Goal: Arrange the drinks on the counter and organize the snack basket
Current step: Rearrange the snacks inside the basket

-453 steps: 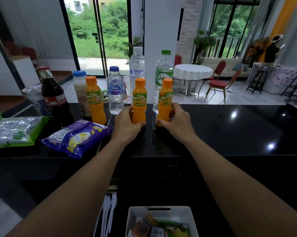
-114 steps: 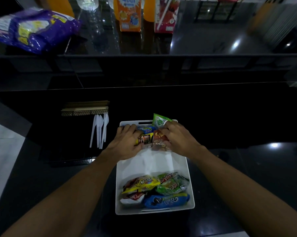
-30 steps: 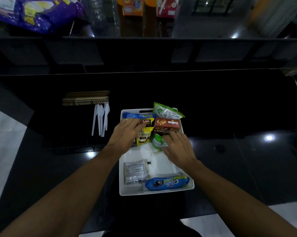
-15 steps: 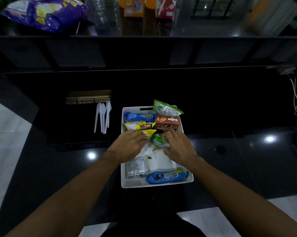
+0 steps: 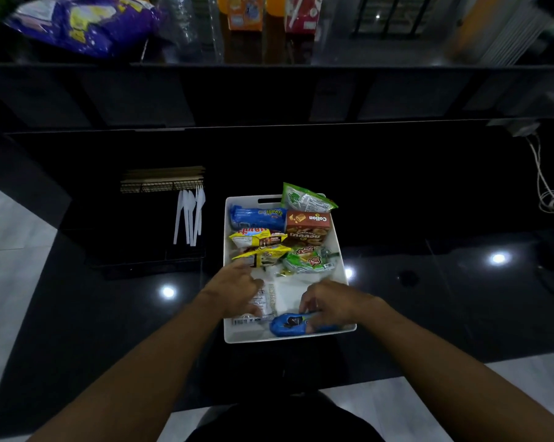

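Observation:
A white snack basket sits on the low black counter in front of me. At its far end lie a blue packet, a brown Collon box, a green packet, yellow packets and a green wrapper. My left hand spans a white packet at the near left of the basket. My right hand curls over a blue cookie pack at the near edge. On the raised counter above stand an orange carton and a red carton, both cropped.
A purple snack bag lies on the upper counter at the left, beside clear bottles. White plastic cutlery and a stack of wooden sticks rest left of the basket. Cables trail at the right edge.
Both hands drew back from the middle of the basket to its near end. The left now lies on the white packet and the right on the blue cookie pack.

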`<state>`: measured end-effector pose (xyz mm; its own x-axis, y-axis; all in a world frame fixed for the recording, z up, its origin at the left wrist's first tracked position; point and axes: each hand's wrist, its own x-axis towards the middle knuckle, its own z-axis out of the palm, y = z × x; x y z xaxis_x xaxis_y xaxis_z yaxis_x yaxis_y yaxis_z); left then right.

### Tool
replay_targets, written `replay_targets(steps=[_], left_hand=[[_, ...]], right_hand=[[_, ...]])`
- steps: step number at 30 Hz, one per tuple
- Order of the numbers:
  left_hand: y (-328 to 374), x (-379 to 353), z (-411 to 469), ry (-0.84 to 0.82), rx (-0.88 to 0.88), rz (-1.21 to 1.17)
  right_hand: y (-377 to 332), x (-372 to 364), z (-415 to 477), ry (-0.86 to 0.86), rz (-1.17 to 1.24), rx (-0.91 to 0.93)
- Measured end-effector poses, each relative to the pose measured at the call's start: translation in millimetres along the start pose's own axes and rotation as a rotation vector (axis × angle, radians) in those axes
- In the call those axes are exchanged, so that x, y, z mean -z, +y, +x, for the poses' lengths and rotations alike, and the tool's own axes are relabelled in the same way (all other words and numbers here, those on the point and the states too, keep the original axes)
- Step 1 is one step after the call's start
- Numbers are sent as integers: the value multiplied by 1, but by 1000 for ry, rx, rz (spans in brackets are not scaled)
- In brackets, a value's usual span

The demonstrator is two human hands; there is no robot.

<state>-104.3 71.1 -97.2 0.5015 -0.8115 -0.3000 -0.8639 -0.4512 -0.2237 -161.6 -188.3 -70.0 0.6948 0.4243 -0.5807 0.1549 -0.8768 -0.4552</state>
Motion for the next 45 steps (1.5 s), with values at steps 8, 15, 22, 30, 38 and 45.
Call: replay_targets(steps=[8,15,22,30,38,45], left_hand=[[-6,10,5,35,218,-179],[-9,24,2,46,323,-226],[-7,27,-2,49,395,-261],[-5,27,-2,84,419,-261],[-3,22,-1,265,415,-314],[-9,18,-18,459,313,-307]], right_hand=[[-7,4,11,257,-213,-29],[-9,-6,12,271,-349,-30],[-12,-12,25,435,-430,-72],[-15,-10,36,485,-469,-155],[-17,-11,38,506,-403,-174],[-17,-8,33,470,-310,-117]])
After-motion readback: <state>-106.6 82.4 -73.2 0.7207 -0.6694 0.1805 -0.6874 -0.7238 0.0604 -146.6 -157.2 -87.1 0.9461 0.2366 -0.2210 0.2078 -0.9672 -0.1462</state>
